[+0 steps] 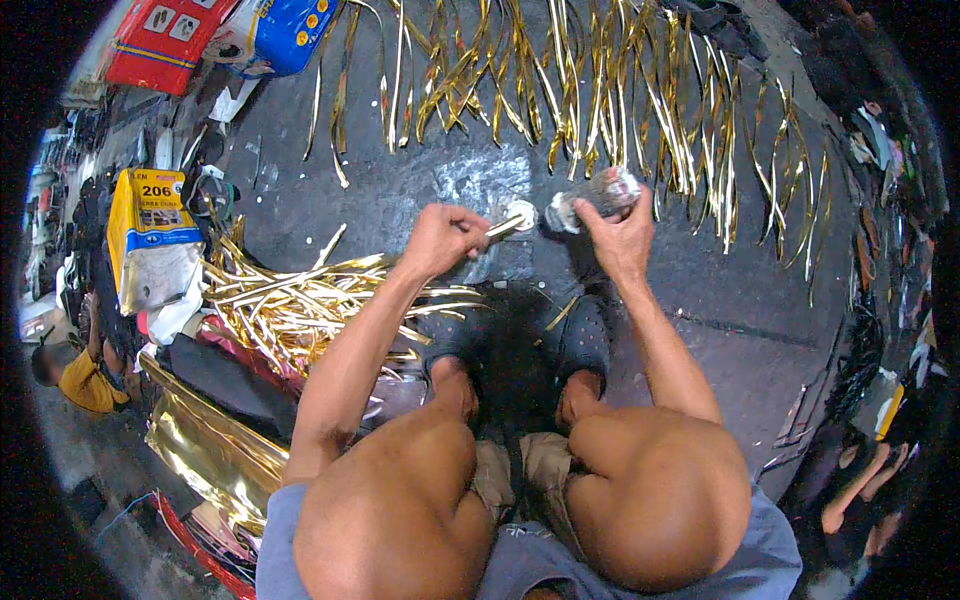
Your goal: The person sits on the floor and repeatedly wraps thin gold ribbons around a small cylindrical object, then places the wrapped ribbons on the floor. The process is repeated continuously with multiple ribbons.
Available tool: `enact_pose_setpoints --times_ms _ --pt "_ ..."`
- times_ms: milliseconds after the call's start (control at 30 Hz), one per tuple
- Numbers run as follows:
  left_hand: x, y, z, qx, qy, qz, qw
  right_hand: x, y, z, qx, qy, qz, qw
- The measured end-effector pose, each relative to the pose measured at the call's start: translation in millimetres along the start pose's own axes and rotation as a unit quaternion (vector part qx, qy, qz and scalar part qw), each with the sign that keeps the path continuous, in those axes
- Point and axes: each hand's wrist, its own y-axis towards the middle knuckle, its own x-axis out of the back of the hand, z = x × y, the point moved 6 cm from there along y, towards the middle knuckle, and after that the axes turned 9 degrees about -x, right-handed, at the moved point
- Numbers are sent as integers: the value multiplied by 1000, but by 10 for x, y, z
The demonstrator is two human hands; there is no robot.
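Observation:
My left hand (pixel 440 238) grips a thin stick-like tool (pixel 503 226) whose tip meets a small round white lid or pad (pixel 521 213) on the dark floor. My right hand (pixel 620 235) holds a clear plastic bottle (pixel 597 196) tilted on its side, its mouth pointing toward the white round piece. Both hands work just in front of my knees and feet, over a pale smeared patch (pixel 480 180) on the floor. Gold foil strips (pixel 600 90) lie in a row beyond the hands.
A loose pile of gold strips (pixel 290 300) lies at my left, with a folded gold foil sheet (pixel 210 450) below it. A yellow-and-white bag (pixel 150 235), a red packet (pixel 160 40) and a blue packet (pixel 290 30) sit at the far left. Other people (pixel 75 375) sit at both edges.

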Motion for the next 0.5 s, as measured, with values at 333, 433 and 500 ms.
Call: enact_pose_setpoints --times_ms 333,433,500 --pt "-158 554 484 -1 69 -1 998 -679 -216 273 139 -119 103 978" --pt "-199 555 370 -69 73 -26 995 -705 -324 315 284 -137 71 946" --pt "-282 433 47 -208 39 -76 974 -696 -329 287 264 -163 87 947"
